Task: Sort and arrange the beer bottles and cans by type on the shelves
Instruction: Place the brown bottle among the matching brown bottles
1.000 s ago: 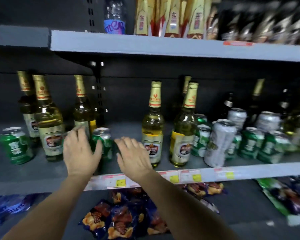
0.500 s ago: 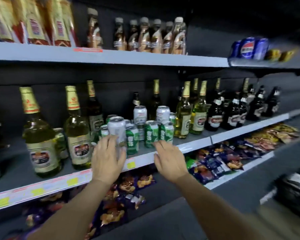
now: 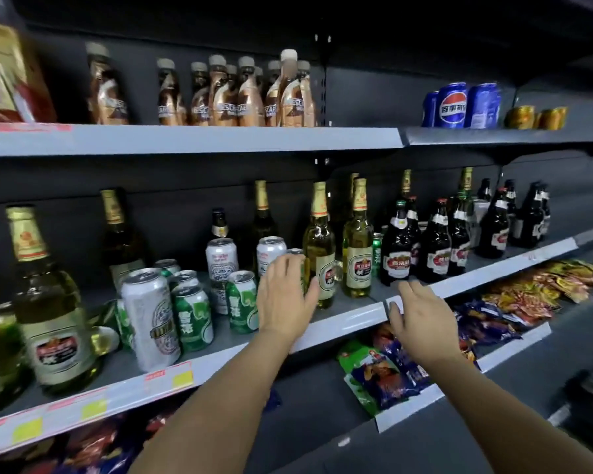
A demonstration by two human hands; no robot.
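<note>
Left hand point(image 3: 283, 295) raised with fingers spread and straight, holding nothing; it partly hides a green can point(image 3: 300, 268) just left of a clear gold-foil bottle point(image 3: 319, 248). Right hand point(image 3: 416, 319) likewise spread and empty, over the middle shelf point(image 3: 343, 319) edge. On that shelf: silver can point(image 3: 150, 316) near left, green cans point(image 3: 192, 316), dark bottles point(image 3: 397, 248) right. Beer labels blurred, unreadable. Upper shelf: blue Pepsi cans point(image 3: 452, 106).

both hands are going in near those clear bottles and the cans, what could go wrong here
The left hand reaches in open right beside the tall clear beer bottle; a sideways brush could tip it into its twin. The tall silver can stands near the shelf edge among packed green cans, so shoving that cluster could push it off. The right hand hovers open, holding nothing.
</note>
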